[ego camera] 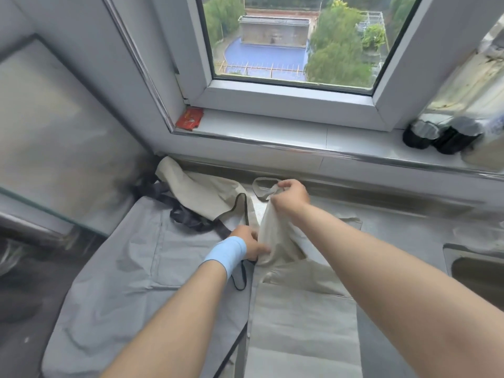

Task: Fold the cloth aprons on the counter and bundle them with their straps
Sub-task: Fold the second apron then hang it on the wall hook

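A beige apron (281, 241) lies on the counter in front of me, its top bunched and lifted. My right hand (290, 195) pinches its upper end, where a beige neck loop (261, 186) hangs out. My left hand (249, 244), with a light blue band on the wrist, grips the bunched cloth lower down. A grey apron (131, 268) lies spread flat on the left, with dark straps (188, 216) heaped at its far end. Another beige apron (201, 192) with dark edging lies crumpled behind it.
A window sill (272, 126) runs behind the counter, with a red packet (189, 119) at its left end and dark jars (436, 135) at the right. A sink (474, 268) opens at the right edge. A glass panel (54, 126) stands to the left.
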Demonstrator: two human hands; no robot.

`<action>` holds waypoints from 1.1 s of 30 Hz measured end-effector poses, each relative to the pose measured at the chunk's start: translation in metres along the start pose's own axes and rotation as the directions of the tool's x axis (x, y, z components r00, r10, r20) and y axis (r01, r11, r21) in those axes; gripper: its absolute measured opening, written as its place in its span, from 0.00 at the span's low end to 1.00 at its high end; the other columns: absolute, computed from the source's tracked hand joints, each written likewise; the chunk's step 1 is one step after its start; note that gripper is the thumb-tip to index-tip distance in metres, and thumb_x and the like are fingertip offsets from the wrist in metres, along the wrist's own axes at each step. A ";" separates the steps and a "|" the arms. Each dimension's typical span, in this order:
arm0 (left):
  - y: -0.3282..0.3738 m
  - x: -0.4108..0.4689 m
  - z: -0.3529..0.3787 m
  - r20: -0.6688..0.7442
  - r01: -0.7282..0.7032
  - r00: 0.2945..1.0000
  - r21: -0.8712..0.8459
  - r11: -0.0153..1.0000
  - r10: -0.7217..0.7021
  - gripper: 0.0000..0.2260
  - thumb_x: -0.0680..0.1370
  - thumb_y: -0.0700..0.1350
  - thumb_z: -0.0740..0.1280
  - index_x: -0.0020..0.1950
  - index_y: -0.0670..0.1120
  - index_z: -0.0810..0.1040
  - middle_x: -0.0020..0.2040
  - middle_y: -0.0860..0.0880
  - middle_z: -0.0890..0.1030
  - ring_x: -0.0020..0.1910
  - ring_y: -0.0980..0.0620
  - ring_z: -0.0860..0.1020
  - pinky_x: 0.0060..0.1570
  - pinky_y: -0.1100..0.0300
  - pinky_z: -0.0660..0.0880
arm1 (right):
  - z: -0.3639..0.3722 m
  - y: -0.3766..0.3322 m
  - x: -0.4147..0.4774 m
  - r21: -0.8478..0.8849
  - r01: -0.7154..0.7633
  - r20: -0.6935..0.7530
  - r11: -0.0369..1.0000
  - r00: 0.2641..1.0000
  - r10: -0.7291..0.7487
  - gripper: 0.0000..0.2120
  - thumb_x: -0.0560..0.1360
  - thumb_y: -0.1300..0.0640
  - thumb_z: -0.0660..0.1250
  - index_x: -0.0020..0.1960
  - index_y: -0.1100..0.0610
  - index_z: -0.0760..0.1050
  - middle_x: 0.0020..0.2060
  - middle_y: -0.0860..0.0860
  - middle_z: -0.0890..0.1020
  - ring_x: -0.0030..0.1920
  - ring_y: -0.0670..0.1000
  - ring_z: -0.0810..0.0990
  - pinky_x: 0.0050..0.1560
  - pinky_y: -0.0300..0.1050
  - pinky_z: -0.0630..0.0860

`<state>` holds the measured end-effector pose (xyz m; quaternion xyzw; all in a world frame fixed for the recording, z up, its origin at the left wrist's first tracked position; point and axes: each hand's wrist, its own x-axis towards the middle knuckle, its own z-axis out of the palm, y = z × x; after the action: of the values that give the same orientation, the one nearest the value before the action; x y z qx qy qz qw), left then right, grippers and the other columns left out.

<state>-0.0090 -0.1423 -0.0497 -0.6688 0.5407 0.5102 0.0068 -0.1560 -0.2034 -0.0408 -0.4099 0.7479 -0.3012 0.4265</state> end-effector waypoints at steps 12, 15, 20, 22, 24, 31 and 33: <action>0.051 -0.011 -0.007 -0.431 -0.120 0.874 0.256 0.959 0.225 0.10 0.75 0.43 0.62 0.55 0.46 0.70 0.57 0.46 0.75 0.56 0.42 0.76 0.53 0.52 0.73 | -0.075 0.026 -0.025 -0.260 0.089 -0.145 0.962 0.981 -0.130 0.12 0.75 0.60 0.59 0.49 0.48 0.79 0.48 0.46 0.83 0.49 0.52 0.79 0.49 0.43 0.73; 0.075 -0.009 0.017 -0.318 -0.307 0.841 0.388 0.869 0.439 0.08 0.76 0.41 0.61 0.55 0.48 0.71 0.55 0.48 0.76 0.55 0.44 0.75 0.53 0.52 0.73 | -0.111 0.056 -0.042 -0.518 -0.217 -0.227 0.827 0.968 0.111 0.11 0.75 0.53 0.57 0.50 0.53 0.77 0.51 0.53 0.81 0.51 0.58 0.78 0.46 0.44 0.69; 0.105 0.000 0.068 0.060 -0.441 0.865 0.569 0.694 0.499 0.13 0.79 0.42 0.60 0.61 0.52 0.75 0.61 0.50 0.76 0.60 0.46 0.75 0.59 0.54 0.72 | -0.129 0.100 -0.062 -0.537 -0.387 -0.136 0.749 0.916 0.376 0.12 0.69 0.46 0.64 0.42 0.55 0.76 0.39 0.49 0.82 0.39 0.53 0.80 0.35 0.41 0.68; 0.110 0.002 0.079 0.105 -0.412 0.890 0.600 0.685 0.444 0.14 0.80 0.45 0.59 0.63 0.54 0.74 0.64 0.51 0.76 0.61 0.47 0.75 0.59 0.55 0.72 | -0.124 0.105 -0.062 -0.370 -0.385 -0.122 0.845 0.922 0.367 0.09 0.68 0.51 0.67 0.34 0.55 0.72 0.31 0.48 0.79 0.34 0.53 0.76 0.33 0.41 0.67; 0.117 0.002 0.083 0.066 -0.373 0.910 0.558 0.741 0.408 0.13 0.81 0.49 0.58 0.63 0.53 0.75 0.62 0.50 0.78 0.59 0.47 0.76 0.56 0.55 0.72 | -0.121 0.105 -0.059 -0.213 -0.294 -0.087 0.932 0.956 0.281 0.14 0.68 0.55 0.66 0.29 0.53 0.64 0.25 0.47 0.69 0.31 0.53 0.69 0.33 0.43 0.63; 0.167 -0.005 0.064 0.038 -0.082 0.996 0.197 0.977 0.076 0.20 0.69 0.62 0.64 0.44 0.45 0.79 0.37 0.44 0.85 0.33 0.46 0.81 0.40 0.58 0.76 | -0.128 0.088 -0.056 -0.030 0.072 0.009 0.997 0.997 -0.071 0.06 0.72 0.49 0.73 0.41 0.51 0.82 0.34 0.42 0.81 0.34 0.41 0.75 0.37 0.39 0.71; 0.172 -0.004 0.058 0.036 -0.050 0.998 0.192 0.980 0.044 0.13 0.70 0.51 0.66 0.47 0.43 0.80 0.36 0.44 0.85 0.28 0.46 0.81 0.39 0.59 0.78 | -0.130 0.086 -0.058 0.047 0.080 0.077 0.996 0.993 -0.084 0.06 0.74 0.53 0.71 0.39 0.50 0.83 0.31 0.40 0.78 0.31 0.42 0.72 0.36 0.38 0.68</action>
<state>-0.1736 -0.1777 0.0187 -0.6440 0.6030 0.4659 0.0681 -0.2845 -0.0982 -0.0277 -0.4423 0.7061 -0.3184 0.4521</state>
